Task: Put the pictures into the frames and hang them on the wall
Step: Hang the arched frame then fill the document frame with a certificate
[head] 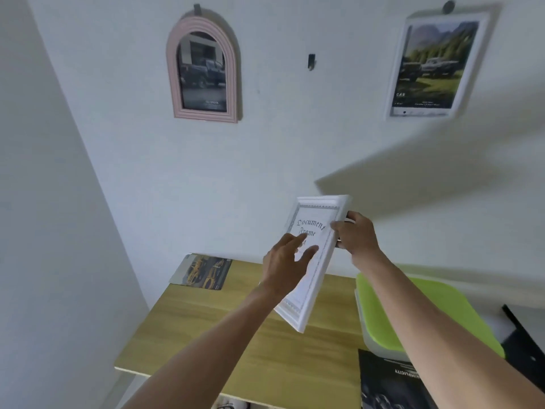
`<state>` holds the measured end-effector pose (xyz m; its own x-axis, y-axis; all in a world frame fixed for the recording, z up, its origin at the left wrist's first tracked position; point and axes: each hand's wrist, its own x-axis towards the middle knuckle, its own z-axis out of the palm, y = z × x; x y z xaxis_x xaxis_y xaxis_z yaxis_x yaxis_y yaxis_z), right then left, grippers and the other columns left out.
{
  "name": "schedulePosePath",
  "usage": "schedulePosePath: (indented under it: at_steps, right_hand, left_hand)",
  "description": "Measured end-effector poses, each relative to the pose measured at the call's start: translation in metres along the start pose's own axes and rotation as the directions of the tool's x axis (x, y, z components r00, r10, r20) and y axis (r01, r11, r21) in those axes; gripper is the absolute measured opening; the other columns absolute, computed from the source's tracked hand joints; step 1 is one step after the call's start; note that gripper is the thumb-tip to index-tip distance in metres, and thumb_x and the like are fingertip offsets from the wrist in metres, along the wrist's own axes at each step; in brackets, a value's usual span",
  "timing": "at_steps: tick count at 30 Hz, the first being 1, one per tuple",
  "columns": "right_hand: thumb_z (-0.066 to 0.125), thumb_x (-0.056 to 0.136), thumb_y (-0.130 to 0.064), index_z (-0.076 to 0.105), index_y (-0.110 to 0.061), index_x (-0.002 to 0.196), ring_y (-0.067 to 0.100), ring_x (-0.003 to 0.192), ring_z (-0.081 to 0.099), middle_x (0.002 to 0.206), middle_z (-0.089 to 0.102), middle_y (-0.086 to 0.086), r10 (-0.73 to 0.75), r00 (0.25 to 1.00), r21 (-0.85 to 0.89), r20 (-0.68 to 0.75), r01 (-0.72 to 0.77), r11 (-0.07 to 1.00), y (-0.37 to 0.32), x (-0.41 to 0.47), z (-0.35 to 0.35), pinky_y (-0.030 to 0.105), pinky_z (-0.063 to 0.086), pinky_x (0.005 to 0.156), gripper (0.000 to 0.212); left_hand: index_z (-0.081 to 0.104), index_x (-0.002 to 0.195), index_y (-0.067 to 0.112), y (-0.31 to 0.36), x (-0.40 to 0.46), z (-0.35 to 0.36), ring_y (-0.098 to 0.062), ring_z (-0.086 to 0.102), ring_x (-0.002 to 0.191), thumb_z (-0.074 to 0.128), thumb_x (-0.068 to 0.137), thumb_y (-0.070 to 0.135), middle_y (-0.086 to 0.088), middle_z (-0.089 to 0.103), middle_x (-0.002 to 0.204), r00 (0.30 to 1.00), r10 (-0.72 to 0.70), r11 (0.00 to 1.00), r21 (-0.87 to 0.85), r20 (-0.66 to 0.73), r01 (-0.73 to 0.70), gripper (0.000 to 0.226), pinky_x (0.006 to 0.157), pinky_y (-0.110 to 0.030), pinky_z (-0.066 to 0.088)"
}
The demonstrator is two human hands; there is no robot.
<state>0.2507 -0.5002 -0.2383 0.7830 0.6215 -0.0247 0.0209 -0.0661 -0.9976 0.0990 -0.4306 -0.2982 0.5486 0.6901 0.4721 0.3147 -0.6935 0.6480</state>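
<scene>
A white frame (317,214) with a "Document Frame" insert is held tilted in the air above the wooden table (206,335). My right hand (356,234) grips its right edge. My left hand (287,261) lies with spread fingers against the frame's front and left side. On the wall hang a pink arched frame (203,69) with a dark truck picture and a white frame (436,66) with a landscape truck picture. Between them sticks out a bare black hook (311,61). A picture of yellow cars (203,271) lies at the table's far left corner.
A white box with a lime green lid (418,308) stands at the table's right. A dark booklet (389,382) lies at the front right. Something black (525,335) shows at the right edge. A side wall closes in on the left.
</scene>
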Motion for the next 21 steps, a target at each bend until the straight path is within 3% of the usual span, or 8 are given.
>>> schedulePosePath:
  at_steps: [4,8,11,14,16,19,21]
  right_hand:
    - [0.058,0.091,0.001,0.066,-0.018,0.111,0.03,0.087,0.072,0.1,0.074,0.011,-0.086,0.994,0.04,0.074,0.084,0.996,-0.029,0.01,-0.019,0.043,0.061,0.076,0.029]
    - [0.058,0.093,0.001,0.068,-0.022,0.11,0.022,0.082,0.07,0.097,0.074,0.002,-0.205,0.976,0.048,0.078,0.202,0.978,-0.057,0.034,-0.026,0.038,0.06,0.073,0.031]
    - [0.06,0.093,0.0,0.068,-0.022,0.114,0.021,0.083,0.069,0.1,0.073,0.005,-0.258,0.963,0.076,0.078,0.253,0.965,-0.079,0.055,-0.026,0.041,0.06,0.079,0.031]
    - [0.063,0.093,-0.004,0.069,-0.025,0.114,0.022,0.087,0.068,0.101,0.072,0.004,-0.304,0.951,0.07,0.064,0.3,0.951,-0.1,0.081,-0.02,0.045,0.058,0.085,0.031]
    - [0.065,0.092,-0.006,0.071,-0.03,0.111,0.023,0.091,0.068,0.1,0.072,0.001,-0.342,0.939,0.037,0.019,0.341,0.939,-0.114,0.099,-0.015,0.047,0.058,0.087,0.032]
    - [0.067,0.091,-0.005,0.069,-0.037,0.107,0.018,0.091,0.069,0.101,0.072,0.002,-0.425,0.903,0.006,-0.057,0.426,0.905,-0.135,0.119,-0.005,0.037,0.059,0.077,0.037]
    - [0.066,0.091,-0.005,0.067,-0.038,0.105,0.013,0.087,0.068,0.095,0.072,-0.003,-0.501,0.86,-0.063,-0.096,0.497,0.865,-0.146,0.131,0.004,0.035,0.057,0.076,0.035]
  left_hand:
    - [0.05,0.139,0.024,-0.009,0.053,-0.038,-0.021,0.06,0.108,0.052,0.097,0.044,0.001,0.053,0.127,0.996,-0.052,0.991,0.116,-0.072,0.06,0.047,0.086,-0.039,0.051]
    - [0.029,0.152,0.023,-0.02,0.114,-0.068,-0.024,0.046,0.126,0.049,0.099,0.04,-0.008,0.042,0.139,0.987,-0.152,0.985,0.073,-0.05,0.155,0.06,0.1,-0.038,0.04]
    - [0.036,0.15,0.024,-0.021,0.154,-0.085,-0.025,0.058,0.113,0.052,0.099,0.037,-0.01,0.057,0.13,0.987,-0.15,0.989,-0.016,-0.048,0.15,0.055,0.098,-0.036,0.044]
    - [0.055,0.134,0.027,-0.016,0.187,-0.098,-0.02,0.059,0.076,0.055,0.097,0.019,-0.005,0.074,0.099,0.995,-0.094,0.983,-0.162,-0.029,0.088,0.038,0.071,-0.02,0.047]
    - [0.062,0.128,0.03,-0.018,0.208,-0.105,-0.012,0.056,0.068,0.059,0.094,0.018,0.003,0.075,0.089,0.991,-0.12,0.949,-0.3,-0.059,0.097,0.036,0.063,-0.013,0.047]
    - [0.068,0.12,0.025,-0.023,0.238,-0.114,-0.012,0.062,0.069,0.068,0.089,0.02,0.004,0.075,0.084,0.989,-0.132,0.918,-0.383,-0.063,0.098,0.031,0.08,-0.035,0.057]
    - [0.069,0.115,0.019,-0.025,0.259,-0.117,-0.015,0.063,0.069,0.069,0.088,0.02,0.002,0.074,0.083,0.991,-0.122,0.928,-0.361,-0.062,0.092,0.026,0.079,-0.036,0.056]
